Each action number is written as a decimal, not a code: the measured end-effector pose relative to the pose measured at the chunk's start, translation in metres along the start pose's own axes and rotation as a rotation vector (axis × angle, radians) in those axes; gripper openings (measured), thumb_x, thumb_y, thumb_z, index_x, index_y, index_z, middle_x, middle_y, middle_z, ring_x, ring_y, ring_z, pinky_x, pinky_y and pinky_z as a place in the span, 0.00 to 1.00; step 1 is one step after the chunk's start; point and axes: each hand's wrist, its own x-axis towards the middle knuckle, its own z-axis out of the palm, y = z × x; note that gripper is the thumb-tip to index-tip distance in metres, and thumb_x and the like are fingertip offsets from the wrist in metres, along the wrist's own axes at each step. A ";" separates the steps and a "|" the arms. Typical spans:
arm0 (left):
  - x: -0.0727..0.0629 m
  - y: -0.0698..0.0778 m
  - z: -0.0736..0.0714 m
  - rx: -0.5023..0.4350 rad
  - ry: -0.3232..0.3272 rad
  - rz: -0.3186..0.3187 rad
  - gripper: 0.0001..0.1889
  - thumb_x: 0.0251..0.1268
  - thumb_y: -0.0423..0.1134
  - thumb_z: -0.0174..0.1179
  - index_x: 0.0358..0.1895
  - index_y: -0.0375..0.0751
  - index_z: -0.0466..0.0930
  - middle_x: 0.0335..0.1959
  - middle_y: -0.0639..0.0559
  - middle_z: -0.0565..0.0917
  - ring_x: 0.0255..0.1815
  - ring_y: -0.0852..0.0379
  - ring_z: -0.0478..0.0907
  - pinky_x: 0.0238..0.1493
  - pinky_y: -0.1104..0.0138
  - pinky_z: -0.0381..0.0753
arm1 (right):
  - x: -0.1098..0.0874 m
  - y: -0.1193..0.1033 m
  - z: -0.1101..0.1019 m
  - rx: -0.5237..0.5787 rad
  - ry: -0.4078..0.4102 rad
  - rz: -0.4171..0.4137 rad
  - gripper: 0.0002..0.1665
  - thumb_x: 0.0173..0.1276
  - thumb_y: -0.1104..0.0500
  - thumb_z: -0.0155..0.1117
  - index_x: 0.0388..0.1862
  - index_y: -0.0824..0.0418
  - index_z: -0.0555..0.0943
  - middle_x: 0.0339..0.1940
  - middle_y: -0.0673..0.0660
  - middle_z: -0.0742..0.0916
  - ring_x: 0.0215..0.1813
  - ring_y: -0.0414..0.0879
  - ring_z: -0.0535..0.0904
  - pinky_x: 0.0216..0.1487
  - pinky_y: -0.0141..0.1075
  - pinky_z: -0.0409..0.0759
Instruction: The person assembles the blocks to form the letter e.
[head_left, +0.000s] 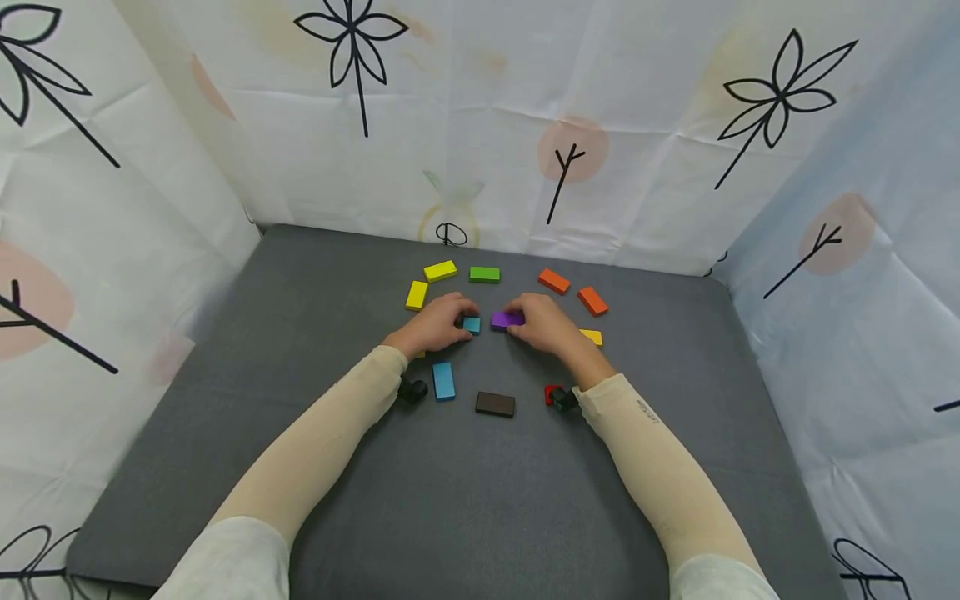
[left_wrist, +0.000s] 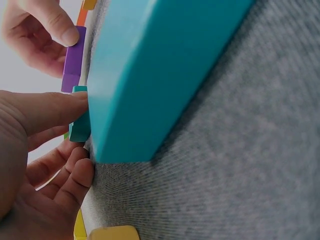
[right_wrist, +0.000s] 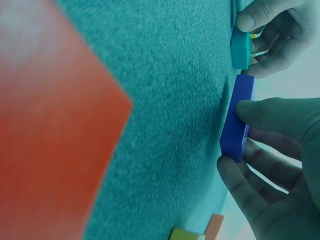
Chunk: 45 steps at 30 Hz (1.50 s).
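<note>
My left hand [head_left: 438, 323] pinches a small teal block [head_left: 471, 325] between thumb and fingers, near the middle of the grey table. Just to its right, my right hand [head_left: 542, 323] grips a purple block [head_left: 507, 321] by its right part. A narrow gap separates the two blocks in the head view. In the left wrist view the purple block [left_wrist: 74, 60] appears beyond the teal block [left_wrist: 80, 115]. The right wrist view shows thumb and fingers on the purple block [right_wrist: 237, 119], with the teal one [right_wrist: 240, 49] held behind it.
Around the hands lie two yellow blocks [head_left: 440, 271], a green block [head_left: 484, 275], two orange blocks [head_left: 553, 281], a yellow-orange block [head_left: 592, 337], a blue block [head_left: 443, 381], a dark brown block [head_left: 495, 404] and a red block [head_left: 550, 393] partly behind the right wrist camera. Patterned cloth walls [head_left: 480, 125] enclose the table [head_left: 480, 500].
</note>
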 end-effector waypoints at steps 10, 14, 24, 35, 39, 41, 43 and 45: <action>0.002 0.000 0.000 -0.006 0.000 -0.019 0.23 0.75 0.37 0.72 0.69 0.40 0.82 0.60 0.45 0.80 0.56 0.48 0.78 0.63 0.54 0.77 | 0.007 -0.005 0.002 -0.016 -0.019 -0.006 0.20 0.76 0.59 0.75 0.64 0.65 0.88 0.57 0.62 0.89 0.57 0.55 0.83 0.64 0.50 0.80; 0.002 0.001 -0.001 -0.019 0.001 -0.025 0.23 0.75 0.37 0.72 0.69 0.40 0.81 0.59 0.45 0.81 0.56 0.48 0.78 0.63 0.54 0.78 | 0.009 -0.005 0.004 -0.016 -0.030 -0.002 0.21 0.76 0.60 0.75 0.64 0.65 0.88 0.58 0.62 0.89 0.57 0.55 0.84 0.64 0.50 0.81; 0.004 0.004 -0.002 -0.021 0.004 -0.014 0.21 0.74 0.35 0.72 0.66 0.39 0.82 0.58 0.44 0.81 0.53 0.48 0.78 0.62 0.55 0.78 | 0.009 -0.006 0.001 -0.051 -0.044 -0.001 0.21 0.77 0.60 0.74 0.64 0.66 0.88 0.60 0.63 0.89 0.62 0.56 0.85 0.67 0.50 0.79; 0.006 0.003 0.000 -0.005 0.004 -0.004 0.16 0.76 0.34 0.71 0.62 0.37 0.84 0.53 0.44 0.81 0.48 0.48 0.78 0.56 0.55 0.79 | 0.013 -0.010 0.002 -0.061 -0.061 -0.002 0.21 0.77 0.60 0.74 0.64 0.66 0.88 0.59 0.62 0.90 0.61 0.56 0.85 0.65 0.49 0.81; 0.007 0.004 -0.001 -0.005 0.015 -0.002 0.15 0.76 0.33 0.70 0.61 0.37 0.84 0.52 0.44 0.81 0.48 0.47 0.78 0.55 0.55 0.79 | 0.015 -0.012 0.003 -0.068 -0.062 -0.016 0.20 0.77 0.60 0.74 0.64 0.65 0.89 0.58 0.61 0.90 0.59 0.55 0.85 0.64 0.49 0.81; 0.009 0.006 -0.001 -0.001 0.022 0.002 0.15 0.76 0.33 0.70 0.61 0.37 0.84 0.52 0.44 0.82 0.48 0.48 0.78 0.55 0.55 0.79 | 0.015 -0.012 0.003 -0.064 -0.061 -0.014 0.20 0.77 0.60 0.74 0.63 0.65 0.89 0.57 0.61 0.91 0.58 0.55 0.85 0.63 0.48 0.81; 0.011 0.008 -0.001 0.000 0.024 0.010 0.15 0.75 0.32 0.71 0.61 0.37 0.85 0.53 0.44 0.82 0.48 0.48 0.78 0.56 0.55 0.79 | 0.014 -0.012 0.003 -0.060 -0.060 -0.007 0.19 0.77 0.60 0.74 0.63 0.65 0.89 0.57 0.61 0.91 0.57 0.55 0.85 0.63 0.48 0.82; 0.014 0.010 0.000 0.000 0.025 0.016 0.15 0.75 0.32 0.71 0.60 0.37 0.85 0.53 0.44 0.82 0.48 0.48 0.78 0.55 0.55 0.79 | 0.013 -0.012 0.003 -0.058 -0.060 0.000 0.19 0.77 0.60 0.74 0.63 0.65 0.89 0.57 0.61 0.91 0.56 0.54 0.86 0.62 0.48 0.82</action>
